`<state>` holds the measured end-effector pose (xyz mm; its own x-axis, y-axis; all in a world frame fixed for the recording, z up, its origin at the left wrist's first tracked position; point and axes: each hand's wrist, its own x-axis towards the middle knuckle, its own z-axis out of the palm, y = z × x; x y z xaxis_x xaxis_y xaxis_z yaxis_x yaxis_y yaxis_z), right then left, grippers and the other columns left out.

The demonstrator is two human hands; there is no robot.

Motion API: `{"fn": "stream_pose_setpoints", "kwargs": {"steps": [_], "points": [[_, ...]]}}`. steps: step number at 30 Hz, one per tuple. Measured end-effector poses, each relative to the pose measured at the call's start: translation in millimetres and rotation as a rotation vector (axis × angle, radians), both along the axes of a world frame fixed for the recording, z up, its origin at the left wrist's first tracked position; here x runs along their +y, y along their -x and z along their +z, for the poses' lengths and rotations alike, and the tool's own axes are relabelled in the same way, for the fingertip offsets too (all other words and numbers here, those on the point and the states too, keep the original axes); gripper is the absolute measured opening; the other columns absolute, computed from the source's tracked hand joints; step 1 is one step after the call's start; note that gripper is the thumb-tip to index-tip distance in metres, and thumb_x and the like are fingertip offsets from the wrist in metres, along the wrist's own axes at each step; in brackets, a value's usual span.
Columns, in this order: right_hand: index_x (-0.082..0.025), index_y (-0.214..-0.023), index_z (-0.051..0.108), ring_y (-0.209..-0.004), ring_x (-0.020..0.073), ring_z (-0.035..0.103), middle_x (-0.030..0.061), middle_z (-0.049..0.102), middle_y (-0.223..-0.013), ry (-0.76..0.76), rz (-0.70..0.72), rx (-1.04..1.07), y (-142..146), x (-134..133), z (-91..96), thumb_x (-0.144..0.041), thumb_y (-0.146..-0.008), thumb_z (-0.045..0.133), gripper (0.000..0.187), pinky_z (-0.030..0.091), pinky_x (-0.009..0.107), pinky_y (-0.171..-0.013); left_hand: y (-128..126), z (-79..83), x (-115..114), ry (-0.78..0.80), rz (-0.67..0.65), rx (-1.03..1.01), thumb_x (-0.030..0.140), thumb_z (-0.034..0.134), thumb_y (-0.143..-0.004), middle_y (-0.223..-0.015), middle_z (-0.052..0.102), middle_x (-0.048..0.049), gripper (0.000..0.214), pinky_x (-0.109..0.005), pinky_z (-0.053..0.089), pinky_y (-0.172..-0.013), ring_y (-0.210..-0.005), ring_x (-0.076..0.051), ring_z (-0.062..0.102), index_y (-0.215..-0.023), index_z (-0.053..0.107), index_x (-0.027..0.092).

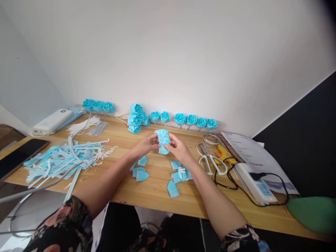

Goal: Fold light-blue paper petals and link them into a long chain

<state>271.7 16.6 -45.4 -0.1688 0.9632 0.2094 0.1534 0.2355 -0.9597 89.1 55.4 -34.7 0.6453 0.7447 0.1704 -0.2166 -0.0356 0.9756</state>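
Over the middle of the wooden table point(154, 192), a pleated light-blue piece of mask-like fabric point(163, 140) is held up between my two hands. My left hand point(148, 144) pinches its left edge, and my right hand point(178, 148) grips the right side with the thumb across its front. Below my left hand lie a few cut blue petal-shaped pieces point(141, 175). More such pieces point(173, 189) lie under my right forearm, one carrying small white strips point(181, 171).
Blue fabric roses point(190, 120) line the wall. At left are a heap of cut strips point(63, 159), a phone point(21, 157) and a white power bank point(54, 120). Scissors point(210, 159), a yellow glue gun point(224, 154), paper point(252, 154) and a corded power strip point(254, 183) sit at right.
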Motion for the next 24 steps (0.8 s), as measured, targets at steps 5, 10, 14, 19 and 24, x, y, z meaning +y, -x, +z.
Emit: {"fn": "stream_pose_setpoints", "kwargs": {"steps": [5, 10, 14, 19, 24], "points": [[-0.021, -0.139, 0.041, -0.071, 0.0137, 0.057, 0.0005, 0.065, -0.082, 0.027, 0.055, 0.045, -5.2, 1.3, 1.8, -0.032, -0.077, 0.065, 0.067, 0.046, 0.027, -0.068, 2.2, 1.6, 1.3, 0.017, -0.017, -0.011, 0.025, 0.074, -0.068, -0.083, 0.064, -0.0045, 0.054, -0.023, 0.045, -0.059, -0.066, -0.012, 0.057, -0.118, 0.056, 0.014], [-0.02, -0.142, 0.037, -0.069, 0.0134, 0.055, -0.0022, 0.061, -0.071, 0.066, 0.036, 0.071, -7.6, -3.8, 13.2, -0.036, -0.082, 0.06, 0.066, 0.045, 0.028, -0.07, 0.9, -8.2, 6.5, 0.039, 0.046, -0.021, 0.025, 0.075, -0.067, -0.073, 0.06, -0.0013, 0.058, -0.024, 0.045, -0.058, -0.061, -0.011, 0.055, -0.12, 0.055, 0.012], [-0.024, -0.139, 0.043, -0.079, 0.0182, 0.061, 0.002, 0.068, -0.082, 0.122, -0.028, 0.054, -5.8, -5.2, 14.5, -0.042, -0.082, 0.062, 0.063, 0.047, 0.032, -0.075, -0.4, -12.3, 8.1, 0.049, 0.105, -0.037, 0.024, 0.076, -0.064, -0.071, 0.059, 0.0003, 0.067, -0.024, 0.045, -0.058, -0.06, -0.011, 0.055, -0.125, 0.052, 0.012], [-0.023, -0.137, 0.045, -0.083, 0.0201, 0.064, 0.0045, 0.07, -0.089, 0.154, -0.07, 0.067, -4.4, -4.5, 14.3, -0.045, -0.08, 0.063, 0.064, 0.049, 0.032, -0.075, 0.2, -5.8, 4.4, 0.013, 0.106, -0.037, 0.025, 0.073, -0.068, -0.078, 0.061, -0.0025, 0.061, -0.025, 0.045, -0.06, -0.067, -0.012, 0.056, -0.125, 0.054, 0.013], [-0.021, -0.134, 0.047, -0.079, 0.0166, 0.062, 0.0016, 0.069, -0.084, 0.167, 0.049, 0.162, -0.7, -6.3, 17.6, -0.038, -0.076, 0.068, 0.064, 0.047, 0.029, -0.073, 0.0, -4.7, 3.7, 0.003, 0.121, -0.033, 0.023, 0.072, -0.069, -0.077, 0.061, -0.002, 0.058, -0.024, 0.045, -0.06, -0.066, -0.012, 0.056, -0.123, 0.054, 0.012]]}}
